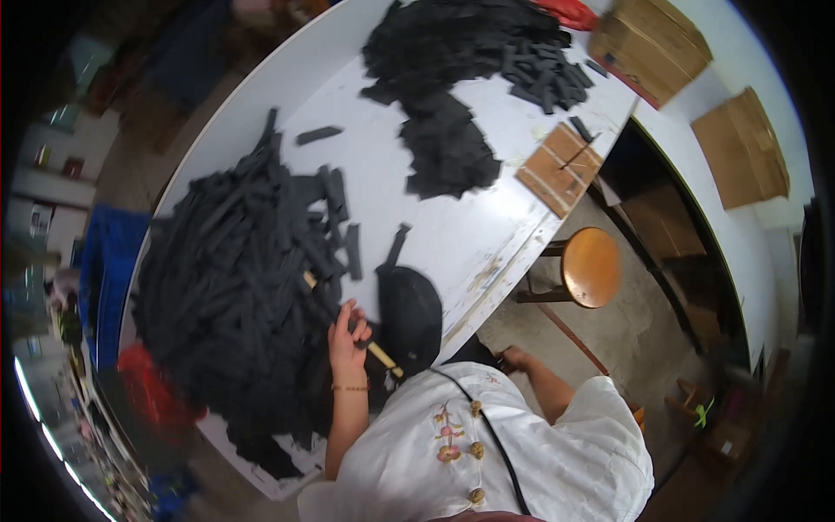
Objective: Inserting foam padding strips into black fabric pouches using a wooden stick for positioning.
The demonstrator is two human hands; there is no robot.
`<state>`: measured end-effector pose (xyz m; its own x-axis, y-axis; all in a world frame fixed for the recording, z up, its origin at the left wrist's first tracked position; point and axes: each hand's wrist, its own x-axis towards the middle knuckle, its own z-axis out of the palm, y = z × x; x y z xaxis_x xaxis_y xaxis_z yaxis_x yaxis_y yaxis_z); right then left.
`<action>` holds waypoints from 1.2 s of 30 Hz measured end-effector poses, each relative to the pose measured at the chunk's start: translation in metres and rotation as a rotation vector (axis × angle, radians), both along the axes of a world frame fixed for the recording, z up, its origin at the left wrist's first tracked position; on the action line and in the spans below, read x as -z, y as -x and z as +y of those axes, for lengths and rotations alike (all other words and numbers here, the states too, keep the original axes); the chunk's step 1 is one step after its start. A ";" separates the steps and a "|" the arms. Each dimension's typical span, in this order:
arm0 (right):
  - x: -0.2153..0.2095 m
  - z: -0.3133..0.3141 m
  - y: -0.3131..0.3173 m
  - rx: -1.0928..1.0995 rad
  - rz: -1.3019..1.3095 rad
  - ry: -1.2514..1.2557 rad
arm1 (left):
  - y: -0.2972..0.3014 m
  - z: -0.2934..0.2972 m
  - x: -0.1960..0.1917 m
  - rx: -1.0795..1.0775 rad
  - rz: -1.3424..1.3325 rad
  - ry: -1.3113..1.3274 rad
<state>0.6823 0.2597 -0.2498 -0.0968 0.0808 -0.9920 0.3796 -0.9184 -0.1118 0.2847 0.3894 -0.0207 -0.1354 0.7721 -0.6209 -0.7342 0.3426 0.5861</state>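
Some black material (325, 308) in left hand (348, 331); pale box label (727, 448) unreadable

Bright centre, black corners, fisheye-bent edges

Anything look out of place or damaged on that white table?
Slightly: one black strip lies alone, apart from the big pile at left. The table edge nearest the stool also looks scuffed or stained.
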 end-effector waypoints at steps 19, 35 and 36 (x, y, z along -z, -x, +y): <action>-0.269 0.051 0.384 -0.593 0.783 -1.078 | 0.128 -0.128 -0.087 -0.463 0.030 -0.420; -0.307 -0.041 0.477 -0.412 0.942 -1.056 | 0.199 -0.201 -0.096 -0.694 0.078 -0.472; -0.307 -0.041 0.478 -0.421 0.945 -1.059 | 0.203 -0.202 -0.096 -0.699 0.077 -0.480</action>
<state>0.2045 0.2190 0.0567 -0.8574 0.5124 -0.0475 -0.0027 -0.0968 -0.9953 0.0818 0.1878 0.0757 -0.7075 0.6727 -0.2167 -0.6365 -0.4731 0.6092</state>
